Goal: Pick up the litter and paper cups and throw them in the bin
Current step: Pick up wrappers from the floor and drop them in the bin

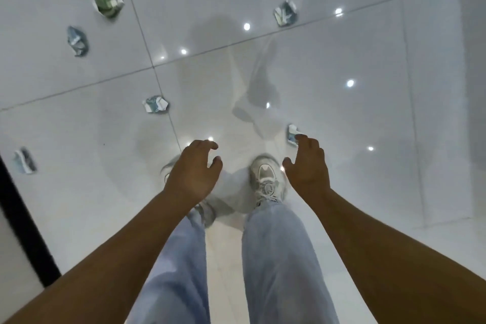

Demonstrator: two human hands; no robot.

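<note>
Glossy white tiled floor [342, 118], grey grout lines, ceiling lights mirrored in it; dark strip along the lower left edge. Person standing, looking straight down past light jeans and pale sneakers [265, 179]

Six crumpled paper scraps scattered on the tiles:
- greenish wad [108, 4], upper left
- blue-grey scrap [77, 41] below it
- scrap at top centre-right [285, 13], just above a grout line
- scrap at centre-left [155, 104], beside a grout line
- scrap at the left edge [25, 161]
- scrap at centre [292, 134], partly hidden behind the right fingertips

No intact cups, no bin in frame

Left hand [193, 169]: palm down, fingers loosely curled and apart, holding nothing. Right hand [306, 163]: same posture, fingers spread, nothing gripped. Its fingertips overlap the centre scrap in the frame; can't tell contact, likely well above it since the person is upright

Read: both hands out front, pre-shaped for a grab. Nearest target is the centre scrap for the right hand. Pickup not yet done; all visible litter on the floor
</note>
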